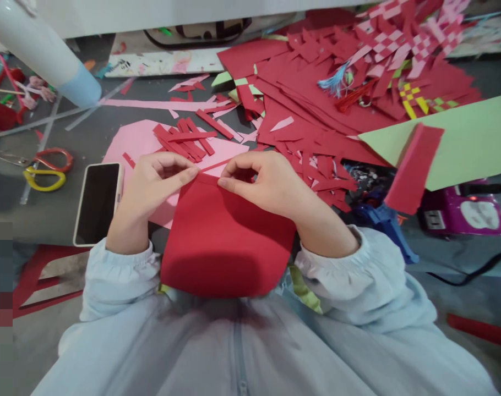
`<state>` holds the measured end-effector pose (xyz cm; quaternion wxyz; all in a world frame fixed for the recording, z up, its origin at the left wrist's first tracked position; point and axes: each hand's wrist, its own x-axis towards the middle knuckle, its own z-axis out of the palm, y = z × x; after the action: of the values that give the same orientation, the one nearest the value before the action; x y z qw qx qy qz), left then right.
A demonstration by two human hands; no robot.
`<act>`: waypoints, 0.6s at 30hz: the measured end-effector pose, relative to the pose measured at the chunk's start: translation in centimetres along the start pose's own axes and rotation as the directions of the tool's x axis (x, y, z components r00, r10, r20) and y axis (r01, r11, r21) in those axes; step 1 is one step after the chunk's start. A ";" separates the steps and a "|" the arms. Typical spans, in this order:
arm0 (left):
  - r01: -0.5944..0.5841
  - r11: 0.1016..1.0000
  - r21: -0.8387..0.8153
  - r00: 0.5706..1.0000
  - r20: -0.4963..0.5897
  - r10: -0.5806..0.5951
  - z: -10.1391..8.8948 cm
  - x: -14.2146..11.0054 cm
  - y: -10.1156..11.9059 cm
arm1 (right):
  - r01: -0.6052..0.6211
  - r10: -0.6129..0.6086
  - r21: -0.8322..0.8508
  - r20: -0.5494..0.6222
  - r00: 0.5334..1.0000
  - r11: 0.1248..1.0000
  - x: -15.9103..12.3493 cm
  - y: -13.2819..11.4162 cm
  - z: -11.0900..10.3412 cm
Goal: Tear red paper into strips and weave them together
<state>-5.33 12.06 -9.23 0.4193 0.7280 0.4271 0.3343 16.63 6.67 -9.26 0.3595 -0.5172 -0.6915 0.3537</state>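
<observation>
A large sheet of red paper (pixel 229 236) hangs toward my body, its far edge between my two hands. My left hand (pixel 159 179) pinches the upper left corner of this sheet. With thumb and fingers pressed together, my right hand (pixel 261 179) grips the same edge a little to the right. A narrow red strip (pixel 215 165) runs between my fingertips along that edge; I cannot tell whether it is folded or separate. Just beyond my hands, several cut red strips (pixel 188 137) lie on a pink paper sheet (pixel 129 140).
Left are a phone (pixel 98 204), scissors (pixel 48 168) and a white-blue cylinder (pixel 48 55). Red sheets (pixel 308 99) and woven pink-red pieces (pixel 399 41) pile up at the back right. A green sheet (pixel 461 137), a blue tool (pixel 382 220) and a purple box (pixel 465 212) are right.
</observation>
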 end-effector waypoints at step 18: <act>-0.205 0.917 0.342 0.957 -0.124 0.260 -2.7 -7.2 6.3 | 0.076 -0.070 -0.029 0.167 0.983 0.997 -3.8 -4.5 -1.9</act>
<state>-8.39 4.69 -3.36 0.2131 0.8022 0.4201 0.3667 17.01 2.19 -4.92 0.3043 -0.4665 -0.7437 0.3698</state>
